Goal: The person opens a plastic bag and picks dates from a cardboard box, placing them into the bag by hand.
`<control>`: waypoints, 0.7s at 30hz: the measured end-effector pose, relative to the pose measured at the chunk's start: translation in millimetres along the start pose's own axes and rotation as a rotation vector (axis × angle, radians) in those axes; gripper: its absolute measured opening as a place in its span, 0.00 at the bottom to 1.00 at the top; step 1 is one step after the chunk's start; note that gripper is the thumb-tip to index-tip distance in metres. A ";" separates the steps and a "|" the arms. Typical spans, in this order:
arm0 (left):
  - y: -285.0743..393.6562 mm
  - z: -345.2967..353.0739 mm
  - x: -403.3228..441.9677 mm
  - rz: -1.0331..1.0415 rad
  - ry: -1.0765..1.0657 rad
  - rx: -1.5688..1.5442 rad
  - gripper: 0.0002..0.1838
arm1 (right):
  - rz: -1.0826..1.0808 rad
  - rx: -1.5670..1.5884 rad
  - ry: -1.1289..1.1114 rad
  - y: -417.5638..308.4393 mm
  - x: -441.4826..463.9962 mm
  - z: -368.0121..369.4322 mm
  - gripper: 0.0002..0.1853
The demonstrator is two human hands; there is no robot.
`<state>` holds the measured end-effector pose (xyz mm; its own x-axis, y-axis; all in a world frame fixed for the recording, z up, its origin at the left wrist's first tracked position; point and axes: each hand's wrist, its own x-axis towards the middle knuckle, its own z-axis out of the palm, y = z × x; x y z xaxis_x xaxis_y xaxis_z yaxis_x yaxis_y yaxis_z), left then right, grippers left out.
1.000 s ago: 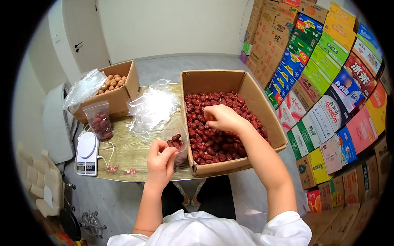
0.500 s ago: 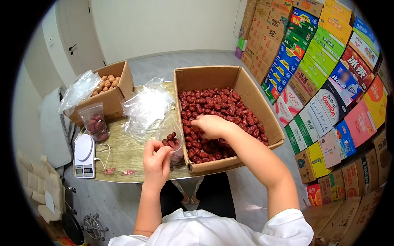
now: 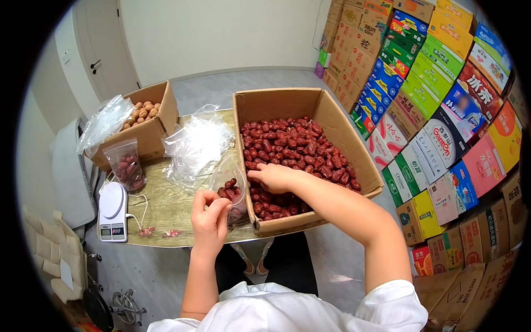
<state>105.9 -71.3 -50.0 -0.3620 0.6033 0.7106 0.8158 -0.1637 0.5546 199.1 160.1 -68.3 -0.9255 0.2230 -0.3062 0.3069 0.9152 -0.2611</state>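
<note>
My left hand [image 3: 210, 216] pinches the rim of a clear plastic bag [image 3: 237, 207] with several red dates in it, beside the left wall of a large cardboard box [image 3: 279, 98]. Red dates [image 3: 298, 144] fill the lower part of that box. Inside it, my right hand [image 3: 271, 178] rests on the dates near the left side, fingers bent down; whatever its fingertips hold is hidden. A filled clear bag of dates [image 3: 128, 169] stands upright on the table at the left, behind a white scale [image 3: 113, 207].
A smaller cardboard box [image 3: 166, 113] of walnuts [image 3: 145, 112] and plastic bags stands at the table's back left. Loose clear bags [image 3: 199, 144] lie mid-table [image 3: 166, 213]. A white cable and small red scraps are near the scale. Stacked cartons [image 3: 409, 116] line the right wall.
My right hand has moved left and slightly down through the dates, closer to the box's left wall. My left hand has kept its hold on the bag. The view has shifted slightly.
</note>
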 end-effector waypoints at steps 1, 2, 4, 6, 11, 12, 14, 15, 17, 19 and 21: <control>-0.3 -0.4 0.0 -0.001 0.000 -0.001 0.07 | -0.019 -0.028 0.001 -1.6 0.0 0.5 0.35; -0.6 -0.7 -0.1 -0.002 0.000 -0.001 0.07 | -0.037 -0.055 0.003 -2.6 0.2 0.9 0.35; -0.8 -1.0 -0.2 -0.002 -0.005 -0.001 0.07 | -0.035 -0.054 -0.020 -1.3 4.0 0.6 0.34; -0.4 -0.8 -0.2 -0.005 -0.005 -0.004 0.07 | -0.032 -0.054 -0.043 0.2 5.6 1.2 0.34; -0.5 0.3 -0.1 -0.006 -0.003 0.004 0.06 | 0.003 -0.082 -0.047 1.3 5.3 4.8 0.34; -0.8 0.9 -0.2 0.000 0.001 0.005 0.06 | 0.003 -0.082 -0.047 1.9 4.9 5.8 0.34; -0.8 1.7 0.1 0.007 0.005 0.006 0.07 | 0.003 -0.120 -0.057 1.2 2.7 4.8 0.34; -0.7 1.8 0.3 0.004 0.005 0.007 0.07 | 0.004 -0.119 -0.057 0.8 2.3 3.9 0.34; -0.7 1.7 0.1 0.000 0.004 0.008 0.07 | 0.021 -0.080 -0.075 -0.7 2.4 2.1 0.32; -1.0 1.7 -0.4 -0.006 -0.002 0.004 0.07 | 0.027 -0.069 -0.079 -1.2 3.5 2.0 0.31; -1.1 1.6 -0.7 -0.007 -0.005 0.003 0.07 | 0.033 -0.059 -0.085 -1.7 3.7 1.7 0.30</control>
<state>106.0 -70.2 -51.8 -0.3659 0.6080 0.7046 0.8144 -0.1573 0.5586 195.6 158.8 -70.5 -0.8922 0.2266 -0.3906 0.3212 0.9264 -0.1963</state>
